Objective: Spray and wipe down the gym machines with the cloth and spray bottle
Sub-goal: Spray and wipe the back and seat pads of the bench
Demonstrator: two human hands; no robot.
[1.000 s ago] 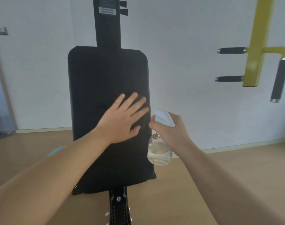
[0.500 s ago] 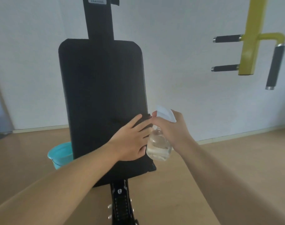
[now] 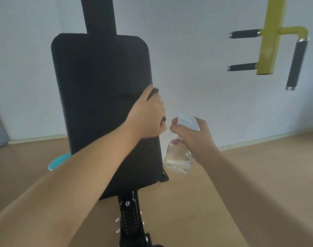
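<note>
Sliding up from the lower corner, the left hand is now working along the right edge of the black pad. Its fingers are curling over that edge on what seems to be a dark cloth, though blur is making it hard to tell from the padding. Just beside it, clear of the pad, the right hand is gripping the spray bottle by the neck, nozzle pointing toward the left hand. A teal bucket is peeking out behind the pad.
</note>
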